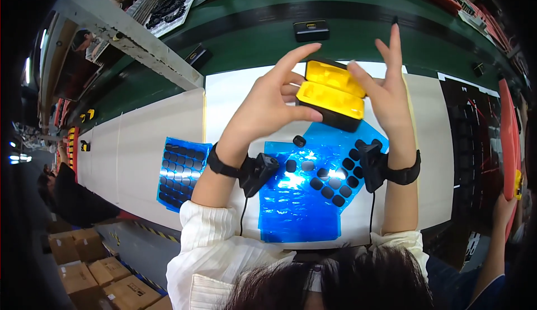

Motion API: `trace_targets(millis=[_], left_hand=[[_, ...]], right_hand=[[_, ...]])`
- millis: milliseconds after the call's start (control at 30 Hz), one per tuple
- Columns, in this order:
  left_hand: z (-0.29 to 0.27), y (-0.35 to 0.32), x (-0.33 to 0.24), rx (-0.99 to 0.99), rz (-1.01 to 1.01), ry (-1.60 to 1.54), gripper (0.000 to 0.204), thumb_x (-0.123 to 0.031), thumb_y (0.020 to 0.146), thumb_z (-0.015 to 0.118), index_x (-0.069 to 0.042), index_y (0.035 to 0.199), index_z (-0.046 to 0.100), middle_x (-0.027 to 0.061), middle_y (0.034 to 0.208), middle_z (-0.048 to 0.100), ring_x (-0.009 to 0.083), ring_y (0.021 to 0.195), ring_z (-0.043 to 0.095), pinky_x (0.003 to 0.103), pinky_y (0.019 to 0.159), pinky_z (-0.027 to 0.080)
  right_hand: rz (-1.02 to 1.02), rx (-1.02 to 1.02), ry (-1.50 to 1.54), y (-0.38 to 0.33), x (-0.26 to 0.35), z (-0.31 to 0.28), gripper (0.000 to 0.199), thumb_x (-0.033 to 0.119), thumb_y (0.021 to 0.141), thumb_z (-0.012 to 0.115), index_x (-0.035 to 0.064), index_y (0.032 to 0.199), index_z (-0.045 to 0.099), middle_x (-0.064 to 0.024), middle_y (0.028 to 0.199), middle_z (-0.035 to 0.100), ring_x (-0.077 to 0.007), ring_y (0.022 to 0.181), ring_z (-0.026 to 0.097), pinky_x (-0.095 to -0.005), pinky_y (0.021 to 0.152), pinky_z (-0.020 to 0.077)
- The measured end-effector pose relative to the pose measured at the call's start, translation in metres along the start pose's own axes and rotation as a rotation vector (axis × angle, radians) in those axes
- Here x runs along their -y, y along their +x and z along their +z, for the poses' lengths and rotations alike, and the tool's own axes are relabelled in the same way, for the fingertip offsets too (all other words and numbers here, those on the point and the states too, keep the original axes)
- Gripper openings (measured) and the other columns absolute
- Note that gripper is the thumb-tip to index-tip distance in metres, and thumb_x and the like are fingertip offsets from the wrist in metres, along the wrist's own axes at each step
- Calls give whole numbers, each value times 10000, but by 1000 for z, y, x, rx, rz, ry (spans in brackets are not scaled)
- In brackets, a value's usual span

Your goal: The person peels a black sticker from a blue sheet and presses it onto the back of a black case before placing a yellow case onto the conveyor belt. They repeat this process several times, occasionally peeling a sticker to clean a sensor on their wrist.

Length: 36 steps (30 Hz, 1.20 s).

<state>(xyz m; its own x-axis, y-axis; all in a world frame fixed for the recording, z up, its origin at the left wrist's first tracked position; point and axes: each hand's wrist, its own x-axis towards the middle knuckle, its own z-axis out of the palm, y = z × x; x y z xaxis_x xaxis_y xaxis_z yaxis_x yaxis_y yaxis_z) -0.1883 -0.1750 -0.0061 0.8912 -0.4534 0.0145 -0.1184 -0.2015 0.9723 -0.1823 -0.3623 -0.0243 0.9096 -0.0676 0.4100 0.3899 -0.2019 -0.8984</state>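
Note:
My left hand [267, 104] grips a small hinged case [331, 104], black outside and moulded bright yellow inside, like an earbud charging case. Its lid stands raised, and the thumb presses the near side. To the right, my right hand [386, 86] has its fingers stretched upward, with the thumb at the lid's right edge; whether it touches is unclear. A small dark bit shows at a raised fingertip. Below the hands, blue film sheets [299, 215] carry rounded black pads [329, 192]. One loose black piece [299, 141] lies near the sheets' upper edge.
Another blue sheet of black pads [182, 170] lies at left. Beyond the white worktop runs a green conveyor [246, 50] with a black case [311, 30]. A metal post [140, 41] rises at left. Other people work on both sides; one hand [503, 212] holds a red tray [508, 142].

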Motion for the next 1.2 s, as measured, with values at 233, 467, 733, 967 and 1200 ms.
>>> trace_targets(millis=[233, 467, 733, 967, 1200], left_hand=[[-106, 79, 112, -545, -56, 626, 874, -55, 536, 771, -180, 1279, 328, 129, 963, 524, 202, 821, 546, 269, 767, 453], [-129, 65, 113, -542, -45, 841, 811, -83, 590, 744, -143, 1279, 320, 152, 1030, 508, 238, 938, 510, 292, 820, 425], [-200, -95, 13, -265, -557, 515, 243, -141, 759, 583, -13, 965, 574, 76, 815, 610, 226, 779, 589, 279, 699, 460], [-293, -38, 140, -697, -274, 519, 355, -147, 754, 562, -44, 1092, 528, 144, 1056, 563, 218, 979, 536, 298, 855, 399], [-382, -44, 238, -554, -120, 1690, 377, -193, 739, 579, -69, 1091, 520, 150, 1101, 538, 290, 1026, 499, 322, 867, 392]], right_hand=[[-183, -144, -323, 11, 1, -32, 669, 40, 779, 563, 130, 1345, 216, -137, 1109, 494, -155, 894, 548, -269, 802, 412], [-118, -71, -136, 6, 16, -12, 627, 12, 715, 590, 111, 1287, 354, -46, 797, 567, -104, 731, 542, -283, 807, 404], [-128, -109, -254, 3, 12, -14, 641, -9, 706, 596, 119, 1287, 359, -30, 721, 569, -105, 702, 540, -263, 746, 418], [-116, -23, -238, -3, 21, 1, 645, -8, 702, 604, 78, 1285, 343, -27, 697, 566, -119, 732, 544, -276, 780, 406], [-229, 12, -220, -1, 19, 3, 689, -13, 683, 625, 50, 1291, 306, -25, 677, 569, -179, 851, 568, -310, 857, 382]])
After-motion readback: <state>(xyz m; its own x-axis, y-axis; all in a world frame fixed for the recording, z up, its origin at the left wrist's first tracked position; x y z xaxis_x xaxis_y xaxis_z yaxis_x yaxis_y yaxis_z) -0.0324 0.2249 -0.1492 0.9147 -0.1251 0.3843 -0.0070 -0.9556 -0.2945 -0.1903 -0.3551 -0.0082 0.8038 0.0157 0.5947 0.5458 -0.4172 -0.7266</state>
